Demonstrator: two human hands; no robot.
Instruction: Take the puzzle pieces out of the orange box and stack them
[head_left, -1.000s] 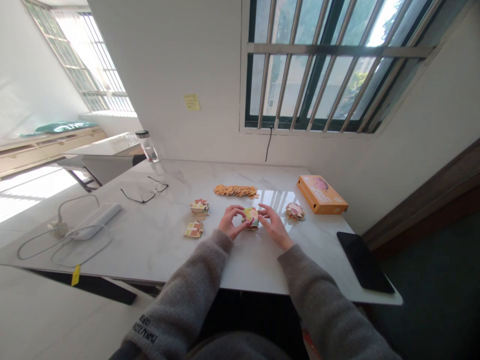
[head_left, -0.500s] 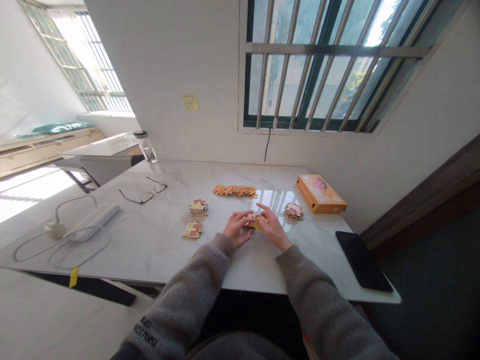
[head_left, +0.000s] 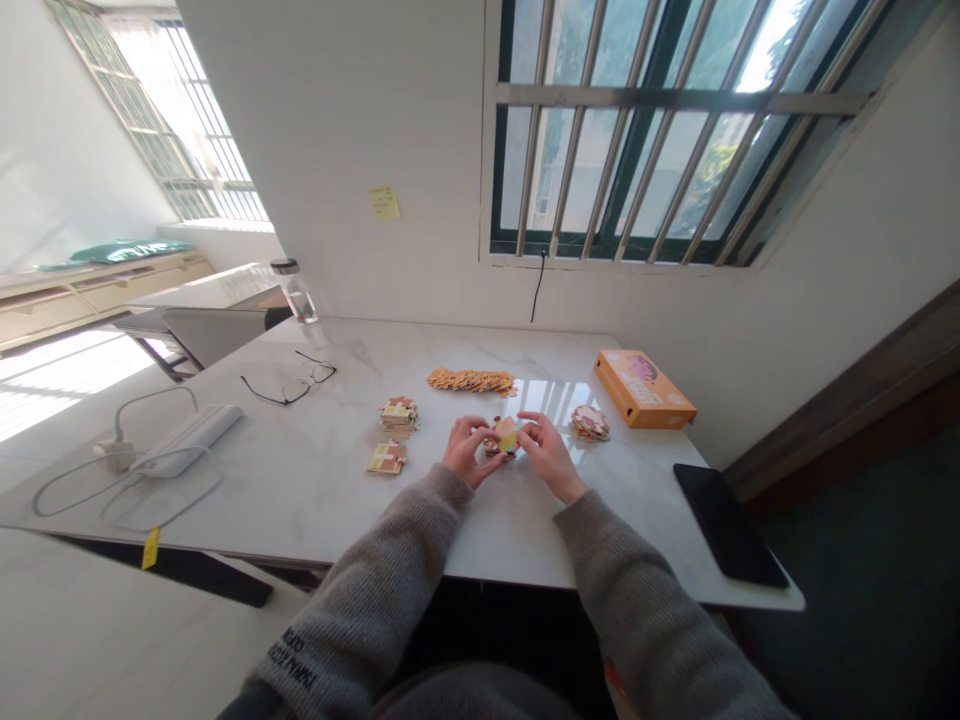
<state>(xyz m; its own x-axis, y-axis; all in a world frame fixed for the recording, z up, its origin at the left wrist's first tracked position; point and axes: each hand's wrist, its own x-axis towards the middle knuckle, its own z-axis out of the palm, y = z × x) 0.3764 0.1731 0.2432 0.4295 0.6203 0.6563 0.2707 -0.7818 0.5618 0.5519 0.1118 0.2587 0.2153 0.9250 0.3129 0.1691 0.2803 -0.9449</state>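
Several jigsaw puzzle pieces (head_left: 505, 433), yellow and pink on top, are between my two hands over the near middle of the table. My left hand (head_left: 471, 452) curls around their left side, thumb and fingers closed on the edge. From the right, my right hand (head_left: 550, 456) pinches the yellow top piece with thumb and forefinger. A stack of puzzle pieces (head_left: 398, 415) stands to the left, and a lower pile of pieces (head_left: 387, 458) lies in front of it. A round pile of pinkish pieces (head_left: 590, 422) sits to the right of my hands.
A long row of orange pieces (head_left: 471, 381) lies beyond my hands. At the right are an orange box (head_left: 645, 388) and a black tablet (head_left: 729, 524). Glasses (head_left: 291, 384), a power strip (head_left: 191, 445) with its cable, and a bottle (head_left: 295, 291) are at the left.
My right forefinger, raised before, has come down to the pieces. More of the yellow top piece shows between my hands. The piles on the table stay in place.
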